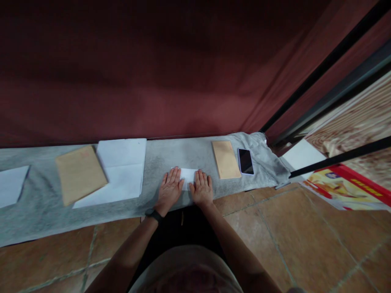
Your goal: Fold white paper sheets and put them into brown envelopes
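A small folded white paper [188, 176] lies on the grey cloth in front of me. My left hand [171, 186] rests flat over its left end, fingers stretched out, with a dark watch [154, 214] on the wrist. On the right end lies my right hand [202, 188], also flat with its fingers extended. Both palms face down, and the middle of the paper shows between them. The paper's two ends are hidden under the hands.
Brown envelopes [226, 160] and a phone [246, 161] lie to the right. Leftward are a brown envelope [81, 174], large white sheets [126, 175] and another white sheet [12, 185]. Grey cloth [171, 150] covers the narrow surface beside a red wall [171, 106]. A printed box [345, 187] stands right.
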The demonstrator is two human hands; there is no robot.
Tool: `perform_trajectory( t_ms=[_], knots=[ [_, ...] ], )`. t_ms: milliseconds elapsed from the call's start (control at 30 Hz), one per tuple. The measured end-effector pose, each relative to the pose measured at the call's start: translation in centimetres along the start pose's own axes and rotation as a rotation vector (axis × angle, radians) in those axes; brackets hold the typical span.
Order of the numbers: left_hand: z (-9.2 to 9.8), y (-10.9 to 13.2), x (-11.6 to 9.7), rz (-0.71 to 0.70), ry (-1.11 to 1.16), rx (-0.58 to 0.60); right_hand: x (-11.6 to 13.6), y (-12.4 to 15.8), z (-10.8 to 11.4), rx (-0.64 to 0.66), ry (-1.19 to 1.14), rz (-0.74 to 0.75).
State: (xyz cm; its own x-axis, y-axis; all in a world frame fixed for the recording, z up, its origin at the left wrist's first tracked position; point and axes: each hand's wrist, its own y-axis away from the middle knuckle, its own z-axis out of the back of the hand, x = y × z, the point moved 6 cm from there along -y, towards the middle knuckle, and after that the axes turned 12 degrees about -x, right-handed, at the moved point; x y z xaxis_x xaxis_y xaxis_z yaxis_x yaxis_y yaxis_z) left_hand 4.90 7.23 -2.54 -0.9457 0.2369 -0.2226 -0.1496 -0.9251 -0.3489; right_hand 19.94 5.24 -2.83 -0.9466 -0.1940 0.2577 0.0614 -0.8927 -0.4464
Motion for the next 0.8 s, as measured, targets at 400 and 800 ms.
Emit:
perform_trajectory(
  t_ms=[400,800],
  knots=[
    [0.4,0.5,1.8,0.048,-0.021,-0.065,0.8,0.1,0.0,0.0,-0.021,0.01],
    [1.3,-0.5,2.1,0.162,0.072,-0.019,-0.3,2.7,1.2,-0.071,-0.03,0.107]
  ],
)
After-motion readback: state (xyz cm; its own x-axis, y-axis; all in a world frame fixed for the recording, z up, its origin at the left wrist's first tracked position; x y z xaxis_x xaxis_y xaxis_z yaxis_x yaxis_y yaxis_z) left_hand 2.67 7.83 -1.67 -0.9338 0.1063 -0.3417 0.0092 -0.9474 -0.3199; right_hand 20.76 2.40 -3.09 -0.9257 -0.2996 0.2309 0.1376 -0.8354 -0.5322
